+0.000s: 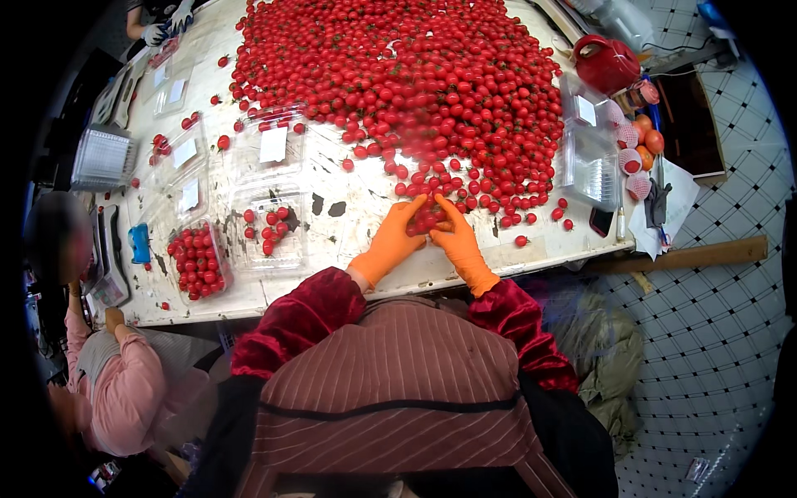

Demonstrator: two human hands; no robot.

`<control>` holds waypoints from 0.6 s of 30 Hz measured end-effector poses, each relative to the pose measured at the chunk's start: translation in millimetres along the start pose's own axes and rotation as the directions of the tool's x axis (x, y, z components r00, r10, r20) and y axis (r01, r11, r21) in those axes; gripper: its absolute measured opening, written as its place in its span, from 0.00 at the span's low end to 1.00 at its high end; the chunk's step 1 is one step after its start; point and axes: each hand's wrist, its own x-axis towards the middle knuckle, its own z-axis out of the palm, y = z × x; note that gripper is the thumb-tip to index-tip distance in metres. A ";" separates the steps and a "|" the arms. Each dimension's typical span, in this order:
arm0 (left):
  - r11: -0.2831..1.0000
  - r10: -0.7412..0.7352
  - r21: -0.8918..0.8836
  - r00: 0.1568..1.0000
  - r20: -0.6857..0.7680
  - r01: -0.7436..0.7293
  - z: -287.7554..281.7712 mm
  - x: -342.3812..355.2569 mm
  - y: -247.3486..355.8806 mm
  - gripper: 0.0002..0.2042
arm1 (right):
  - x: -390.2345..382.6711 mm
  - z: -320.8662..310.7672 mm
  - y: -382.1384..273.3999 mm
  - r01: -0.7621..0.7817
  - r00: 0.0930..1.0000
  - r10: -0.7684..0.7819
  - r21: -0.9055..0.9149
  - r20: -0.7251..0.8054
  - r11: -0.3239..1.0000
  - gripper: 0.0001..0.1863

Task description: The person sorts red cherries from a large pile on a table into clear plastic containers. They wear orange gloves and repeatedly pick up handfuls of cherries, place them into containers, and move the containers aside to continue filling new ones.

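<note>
In orange gloves, my left hand (388, 244) and my right hand (462, 252) meet near the table's front edge. Between them a few cherry tomatoes (425, 217) are cupped, with my fingers curled around them. The large heap of cherry tomatoes (398, 83) spreads out just beyond my fingertips, its near edge loosening into single fruits. Left of my left hand lies an open clear plastic clamshell box (274, 259) with several tomatoes in it. A fuller clear box (198, 262) of tomatoes stands farther left.
The worn white table (324, 245) carries more clear boxes at left, a blue tape dispenser (141, 244) and stacked containers (104, 156). At right are an empty clamshell (591, 170), a red jug (606, 65) and net-wrapped fruit (638, 184). A person in pink (124, 382) sits at left; another's gloved hands (166, 26) are far left.
</note>
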 end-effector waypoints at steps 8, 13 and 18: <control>0.943 -0.172 -0.270 0.979 0.112 0.196 -11.1 2.1 6.6 0.38 | 5.0 7.3 -7.4 -0.088 0.996 0.079 0.232 0.050 0.969 0.33; 0.789 -0.276 -0.534 0.952 0.133 0.304 -8.0 -3.9 29.0 0.28 | -1.5 9.4 -21.7 0.060 0.998 -0.061 0.145 0.005 0.988 0.27; 0.720 -0.300 -0.624 0.947 0.114 0.303 -17.9 -7.4 40.2 0.28 | -0.1 14.3 -27.1 0.057 0.998 -0.057 -0.007 -0.041 0.998 0.28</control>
